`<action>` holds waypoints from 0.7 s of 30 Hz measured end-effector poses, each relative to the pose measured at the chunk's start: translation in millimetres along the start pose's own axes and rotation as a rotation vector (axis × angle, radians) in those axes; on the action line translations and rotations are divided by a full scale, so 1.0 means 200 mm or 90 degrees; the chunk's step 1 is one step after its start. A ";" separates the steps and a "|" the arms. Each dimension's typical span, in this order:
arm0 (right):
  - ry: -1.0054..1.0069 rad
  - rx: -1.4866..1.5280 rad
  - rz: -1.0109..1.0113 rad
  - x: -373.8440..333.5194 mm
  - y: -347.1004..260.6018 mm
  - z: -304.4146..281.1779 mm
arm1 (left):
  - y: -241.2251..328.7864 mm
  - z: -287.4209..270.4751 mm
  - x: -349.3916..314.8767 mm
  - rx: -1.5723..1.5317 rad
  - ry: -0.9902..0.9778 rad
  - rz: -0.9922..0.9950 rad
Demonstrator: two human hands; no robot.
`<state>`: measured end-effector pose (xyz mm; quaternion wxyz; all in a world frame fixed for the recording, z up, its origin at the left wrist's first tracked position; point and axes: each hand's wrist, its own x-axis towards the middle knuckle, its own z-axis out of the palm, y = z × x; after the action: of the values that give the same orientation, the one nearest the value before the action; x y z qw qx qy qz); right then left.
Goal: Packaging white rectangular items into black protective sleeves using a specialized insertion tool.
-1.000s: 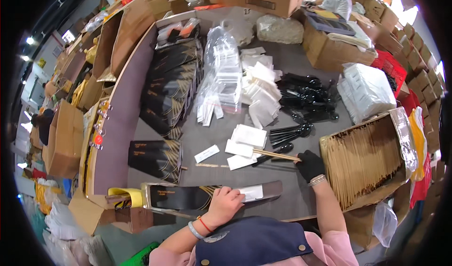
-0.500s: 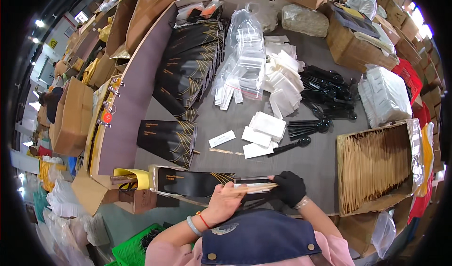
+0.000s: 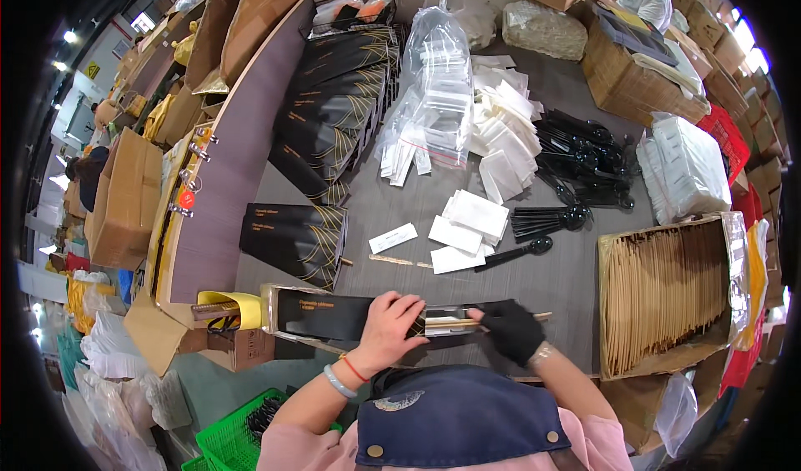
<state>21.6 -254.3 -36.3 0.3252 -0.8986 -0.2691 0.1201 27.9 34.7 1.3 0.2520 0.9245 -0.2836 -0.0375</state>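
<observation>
My left hand (image 3: 390, 331) is closed over the right end of a black printed paper sleeve (image 3: 321, 315), which lies in a narrow box (image 3: 270, 304) at the near edge. My black-gloved right hand (image 3: 512, 332) grips a pair of wooden chopsticks (image 3: 452, 323). Their left ends lie at the sleeve's mouth, and the other ends stick out right of the glove. How far in they reach is hidden by my left hand. Beyond my hands are a black plastic spoon (image 3: 521, 254), white packets (image 3: 476, 218) and a small stack of black sleeves (image 3: 288, 233).
A box of chopsticks (image 3: 663, 304) stands at the right. Farther back lie black spoons (image 3: 584, 158), a clear bag of white packets (image 3: 438, 79) and a long row of sleeves (image 3: 321, 112). A purple-grey side wall (image 3: 225, 137) borders the left. Another person (image 3: 647, 4) is at the far right.
The chopsticks have left my left hand and now lie level under my right hand, at the sleeve's mouth. My left hand has turned flatter onto the sleeve and moved slightly left.
</observation>
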 end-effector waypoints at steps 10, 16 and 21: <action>0.150 0.043 0.005 -0.02 -0.01 -0.04 | 0.08 -0.01 0.05 0.008 -0.021 0.018; 0.226 0.040 0.044 0.00 -0.05 0.00 | 0.12 0.02 0.10 0.017 -0.028 0.022; 0.231 0.234 0.200 0.04 -0.17 0.08 | 0.18 0.06 0.15 0.047 -0.044 0.035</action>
<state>8.2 -219.1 -26.9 0.5026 -0.8621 -0.0382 0.0531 31.7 -11.9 10.9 0.2086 0.9232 -0.3185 -0.0522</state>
